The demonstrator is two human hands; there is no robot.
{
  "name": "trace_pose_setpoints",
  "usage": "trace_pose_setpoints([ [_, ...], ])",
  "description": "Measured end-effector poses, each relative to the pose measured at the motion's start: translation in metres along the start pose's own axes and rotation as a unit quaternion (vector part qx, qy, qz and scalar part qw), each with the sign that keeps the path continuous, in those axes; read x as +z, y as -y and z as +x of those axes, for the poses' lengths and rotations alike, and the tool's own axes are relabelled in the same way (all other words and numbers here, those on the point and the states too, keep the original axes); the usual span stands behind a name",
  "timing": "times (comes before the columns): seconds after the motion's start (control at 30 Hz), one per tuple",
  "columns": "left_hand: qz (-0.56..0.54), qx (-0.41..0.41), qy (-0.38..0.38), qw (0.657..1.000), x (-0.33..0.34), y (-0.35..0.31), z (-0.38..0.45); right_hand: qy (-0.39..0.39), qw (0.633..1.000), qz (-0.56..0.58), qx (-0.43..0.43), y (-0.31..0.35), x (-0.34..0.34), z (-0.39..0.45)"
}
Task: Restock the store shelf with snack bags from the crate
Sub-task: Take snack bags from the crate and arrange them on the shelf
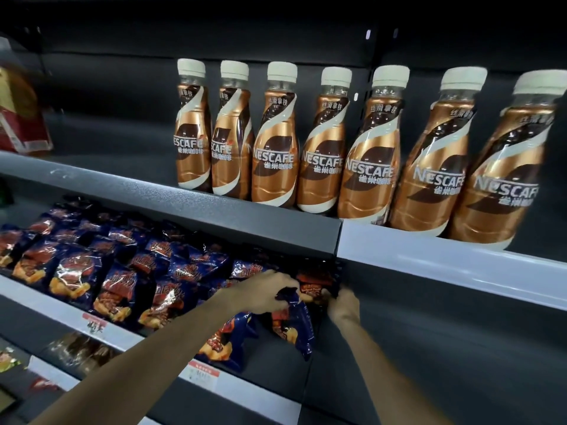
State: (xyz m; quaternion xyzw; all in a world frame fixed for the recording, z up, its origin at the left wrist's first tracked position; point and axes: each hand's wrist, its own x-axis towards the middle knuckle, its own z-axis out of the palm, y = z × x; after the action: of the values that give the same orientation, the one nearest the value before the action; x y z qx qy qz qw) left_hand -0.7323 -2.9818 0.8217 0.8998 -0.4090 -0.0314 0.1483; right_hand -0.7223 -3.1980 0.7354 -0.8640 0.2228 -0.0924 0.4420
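Several dark blue snack bags with red and orange print lie in rows on the lower shelf. My left hand grips the top of one blue snack bag at the right end of the row, its lower part hanging toward the shelf front. My right hand pinches the right edge of a dark snack bag standing just behind it. Another blue bag leans below my left wrist. The crate is not in view.
Several copper coffee bottles with white caps stand on the upper shelf. A red and gold package sits at its far left. Price tags mark the lower shelf's white front strip. More packets lie on a shelf below.
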Motion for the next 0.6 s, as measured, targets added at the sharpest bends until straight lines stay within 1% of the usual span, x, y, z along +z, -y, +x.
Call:
trace_pose_setpoints([
  [0.3,-0.008,-0.027,0.007,1.0,0.005,0.011,0.003,-0.004,0.999,-0.021,0.035,-0.009,0.011,0.008],
  [0.5,-0.018,0.001,0.01,1.0,0.003,0.015,0.006,0.034,0.997,-0.026,0.058,-0.004,-0.004,0.011],
  [0.6,-0.017,0.015,0.022,0.999,0.004,0.017,0.007,0.034,0.997,-0.036,0.056,-0.001,-0.008,0.008],
])
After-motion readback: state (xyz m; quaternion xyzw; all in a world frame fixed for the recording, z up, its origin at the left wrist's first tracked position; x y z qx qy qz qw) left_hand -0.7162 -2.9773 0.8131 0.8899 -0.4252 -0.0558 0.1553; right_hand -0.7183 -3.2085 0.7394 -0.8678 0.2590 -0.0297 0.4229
